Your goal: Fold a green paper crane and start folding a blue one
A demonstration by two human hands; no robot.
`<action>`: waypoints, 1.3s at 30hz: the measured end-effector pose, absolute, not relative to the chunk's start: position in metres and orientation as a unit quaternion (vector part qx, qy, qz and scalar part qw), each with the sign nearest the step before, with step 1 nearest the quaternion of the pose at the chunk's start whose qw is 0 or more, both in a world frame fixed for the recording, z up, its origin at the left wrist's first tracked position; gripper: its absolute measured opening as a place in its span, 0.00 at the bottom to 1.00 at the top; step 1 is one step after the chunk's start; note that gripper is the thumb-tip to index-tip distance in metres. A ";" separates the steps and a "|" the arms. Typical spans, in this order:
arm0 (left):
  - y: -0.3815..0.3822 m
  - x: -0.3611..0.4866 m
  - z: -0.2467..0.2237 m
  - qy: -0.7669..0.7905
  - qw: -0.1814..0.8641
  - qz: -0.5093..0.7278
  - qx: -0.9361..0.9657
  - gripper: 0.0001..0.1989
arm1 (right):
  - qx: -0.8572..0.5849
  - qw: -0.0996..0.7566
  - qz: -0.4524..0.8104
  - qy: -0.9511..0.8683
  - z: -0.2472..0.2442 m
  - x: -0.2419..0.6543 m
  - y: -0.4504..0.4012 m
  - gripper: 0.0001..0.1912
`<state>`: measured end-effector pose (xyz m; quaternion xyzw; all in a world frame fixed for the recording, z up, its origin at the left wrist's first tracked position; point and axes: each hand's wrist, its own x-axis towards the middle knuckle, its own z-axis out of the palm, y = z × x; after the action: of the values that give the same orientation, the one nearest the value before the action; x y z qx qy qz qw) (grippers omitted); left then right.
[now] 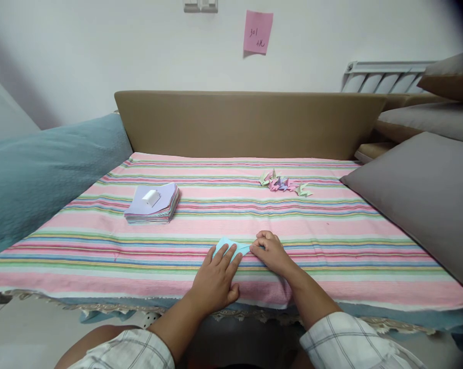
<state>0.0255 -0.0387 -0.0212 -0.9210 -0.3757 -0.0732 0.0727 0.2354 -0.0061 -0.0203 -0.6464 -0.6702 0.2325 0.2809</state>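
Note:
A light blue piece of folded paper [225, 242] lies on the striped cloth close to the front edge. My left hand [216, 281] rests flat over it with the fingers spread, covering much of its near side. At the paper's narrow right end, my right hand [270, 252] pinches the tip between thumb and fingers. Further back to the right sits a cluster of several small folded paper cranes [282, 184] in pink, green and purple.
To the left stands a stack of coloured paper sheets [168, 210] with a small white block [151, 198] on top. A brown backrest [235, 123] runs along the back. Grey cushions [419, 189] border the right side, and a blue-covered armrest [62, 164] borders the left.

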 end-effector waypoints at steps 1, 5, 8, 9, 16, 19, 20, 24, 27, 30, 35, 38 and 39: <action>-0.039 0.026 -0.021 -0.375 0.074 -0.074 -0.921 0.34 | -0.653 0.278 0.228 -0.666 -0.021 0.233 -0.007 0.08; -0.039 0.026 -0.022 -0.374 0.076 -0.077 -0.921 0.34 | -0.679 0.272 0.196 -0.653 -0.022 0.226 -0.009 0.12; -0.038 0.025 -0.022 -0.373 0.073 -0.075 -0.922 0.34 | -0.686 0.274 0.194 -0.646 -0.022 0.224 -0.009 0.11; -0.038 0.025 -0.022 -0.372 0.073 -0.075 -0.922 0.34 | -0.683 0.277 0.197 -0.646 -0.021 0.224 -0.009 0.10; -0.038 0.024 -0.021 -0.369 0.069 -0.074 -0.924 0.34 | -0.642 0.318 0.222 -0.661 -0.023 0.238 -0.003 0.05; -0.038 0.024 -0.021 -0.370 0.068 -0.074 -0.923 0.34 | -0.621 0.331 0.236 -0.670 -0.024 0.244 0.000 0.03; -0.038 0.024 -0.021 -0.370 0.068 -0.074 -0.923 0.34 | -0.615 0.340 0.240 -0.670 -0.024 0.245 0.000 0.03; -0.037 0.024 -0.020 -0.372 0.065 -0.075 -0.923 0.34 | -0.590 0.400 0.202 -0.672 -0.022 0.239 -0.006 0.10; -0.037 0.024 -0.021 -0.370 0.058 -0.074 -0.924 0.33 | -0.537 0.359 0.137 -0.751 -0.019 0.227 -0.018 0.18; -0.038 0.024 -0.021 -0.370 0.058 -0.074 -0.924 0.33 | -0.479 0.312 0.098 -0.815 -0.018 0.215 -0.030 0.27; -0.038 0.025 -0.018 -0.370 0.057 -0.085 -0.923 0.34 | -0.428 0.270 0.080 -0.859 -0.022 0.203 -0.038 0.34; -0.038 0.026 -0.018 -0.373 0.055 -0.089 -0.922 0.35 | -0.441 0.245 0.071 -0.861 -0.025 0.201 -0.039 0.35; -0.038 0.026 -0.018 -0.374 0.054 -0.091 -0.922 0.35 | -0.447 0.238 0.066 -0.860 -0.026 0.201 -0.039 0.35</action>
<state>0.0263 -0.0380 -0.0179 -0.9216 -0.3736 -0.0905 0.0540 0.2007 -0.0386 -0.0260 -0.4467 -0.8599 0.0659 0.2383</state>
